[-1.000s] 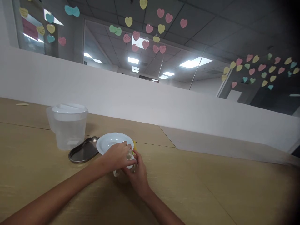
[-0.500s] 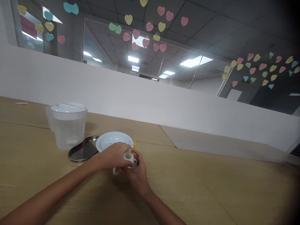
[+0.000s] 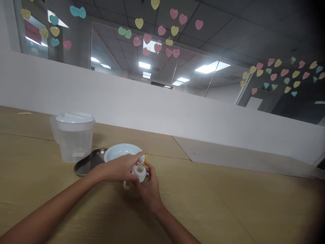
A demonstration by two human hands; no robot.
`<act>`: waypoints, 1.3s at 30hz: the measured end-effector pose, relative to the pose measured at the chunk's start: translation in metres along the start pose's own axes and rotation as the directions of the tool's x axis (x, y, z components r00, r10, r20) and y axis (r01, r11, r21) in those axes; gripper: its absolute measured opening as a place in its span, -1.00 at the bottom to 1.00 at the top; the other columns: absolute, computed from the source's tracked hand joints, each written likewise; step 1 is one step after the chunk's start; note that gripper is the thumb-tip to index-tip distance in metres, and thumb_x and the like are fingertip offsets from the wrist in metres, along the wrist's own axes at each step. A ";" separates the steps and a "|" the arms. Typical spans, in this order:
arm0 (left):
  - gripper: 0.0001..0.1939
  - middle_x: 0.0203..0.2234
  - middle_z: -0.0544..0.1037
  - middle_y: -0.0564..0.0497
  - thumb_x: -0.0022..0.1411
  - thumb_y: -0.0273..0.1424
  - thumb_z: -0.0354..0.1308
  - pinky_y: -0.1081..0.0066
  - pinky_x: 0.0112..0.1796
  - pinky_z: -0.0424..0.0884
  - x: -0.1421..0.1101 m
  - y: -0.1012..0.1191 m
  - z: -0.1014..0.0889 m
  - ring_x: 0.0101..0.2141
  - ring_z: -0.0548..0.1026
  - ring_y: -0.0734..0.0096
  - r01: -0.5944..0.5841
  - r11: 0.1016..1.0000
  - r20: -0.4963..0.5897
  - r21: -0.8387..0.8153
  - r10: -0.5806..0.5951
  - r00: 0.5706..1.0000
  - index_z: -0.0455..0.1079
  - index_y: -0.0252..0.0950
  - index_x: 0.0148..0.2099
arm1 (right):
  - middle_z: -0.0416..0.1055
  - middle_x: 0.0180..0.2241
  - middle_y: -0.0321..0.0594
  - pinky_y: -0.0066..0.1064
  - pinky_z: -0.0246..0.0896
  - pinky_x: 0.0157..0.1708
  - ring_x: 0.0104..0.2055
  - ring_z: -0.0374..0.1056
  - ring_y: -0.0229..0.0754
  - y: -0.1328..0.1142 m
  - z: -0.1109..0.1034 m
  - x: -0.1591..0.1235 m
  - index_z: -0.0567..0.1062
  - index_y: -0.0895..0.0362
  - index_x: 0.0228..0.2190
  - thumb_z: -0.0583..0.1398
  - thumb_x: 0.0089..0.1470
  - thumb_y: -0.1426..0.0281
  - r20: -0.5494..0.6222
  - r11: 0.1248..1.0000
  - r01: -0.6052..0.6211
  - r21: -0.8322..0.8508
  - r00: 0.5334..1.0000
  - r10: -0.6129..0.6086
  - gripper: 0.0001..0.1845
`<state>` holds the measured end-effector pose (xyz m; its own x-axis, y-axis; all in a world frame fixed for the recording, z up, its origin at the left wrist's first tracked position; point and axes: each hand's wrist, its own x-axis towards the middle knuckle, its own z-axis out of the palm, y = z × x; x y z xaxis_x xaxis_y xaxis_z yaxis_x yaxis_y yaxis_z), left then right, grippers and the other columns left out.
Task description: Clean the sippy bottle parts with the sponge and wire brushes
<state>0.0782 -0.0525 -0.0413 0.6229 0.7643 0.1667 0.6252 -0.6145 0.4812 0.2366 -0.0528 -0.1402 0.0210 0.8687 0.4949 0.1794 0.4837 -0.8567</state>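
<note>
- Bottle (image 3: 139, 173) with white collar and clear teat, upright at the table (image 3: 188, 200), both hands around it.
- Right hand (image 3: 151, 187): grip closed around the bottle's side.
- Left hand (image 3: 124, 167): grip partly open at the collar, one finger lifted; I cannot tell how firmly it touches.
- Just beyond, a white bowl (image 3: 119, 151).
- Left of that, a metal kidney-shaped tray (image 3: 88, 164).
- Farther left, a lidded translucent pitcher (image 3: 76, 142).

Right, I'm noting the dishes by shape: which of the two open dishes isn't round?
The dark metal tray, the one between the pitcher and the white bowl. Its outline curves like a kidney; the bowl is round.
</note>
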 end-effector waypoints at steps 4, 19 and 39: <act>-0.16 -0.17 0.49 0.02 -0.05 -0.17 0.22 0.39 -0.22 0.32 -0.001 -0.004 -0.004 -0.23 0.46 0.25 0.062 0.996 -0.010 0.070 -0.062 0.998 0.03 -0.16 0.27 | 0.45 -0.24 -0.16 -0.31 0.33 -0.23 -0.23 0.40 -0.12 0.001 -0.001 0.000 0.31 0.13 -0.07 0.37 -0.25 0.25 -0.017 0.999 0.002 -0.044 1.000 -0.003 -0.32; -0.39 -0.30 0.48 0.00 0.12 -0.09 0.08 0.38 -0.27 0.30 0.007 0.006 -0.001 -0.29 0.43 0.29 0.080 0.995 -0.226 -0.065 -0.093 0.970 0.19 -0.21 0.18 | 0.46 -0.23 -0.21 -0.30 0.31 -0.19 -0.21 0.39 -0.12 0.003 -0.003 0.002 0.36 0.11 -0.12 0.37 -0.28 0.36 0.016 0.999 0.019 -0.045 1.000 -0.018 -0.39; -0.21 -0.02 0.48 -0.18 -0.05 -0.40 0.15 0.31 -0.09 0.31 0.008 -0.059 -0.017 -0.07 0.45 0.13 0.289 0.940 -0.041 0.179 -0.287 0.957 0.07 -0.32 0.27 | 0.45 -0.23 -0.20 -0.28 0.27 -0.15 -0.18 0.36 -0.10 0.014 -0.004 0.001 0.46 0.10 -0.22 0.34 -0.23 0.33 -0.015 0.981 0.115 -0.159 0.993 -0.119 -0.56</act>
<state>0.0380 -0.0065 -0.0539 0.3979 0.9157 0.0566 0.8524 -0.3919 0.3462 0.2426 -0.0459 -0.1510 0.0143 0.8034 0.5953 0.3350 0.5571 -0.7599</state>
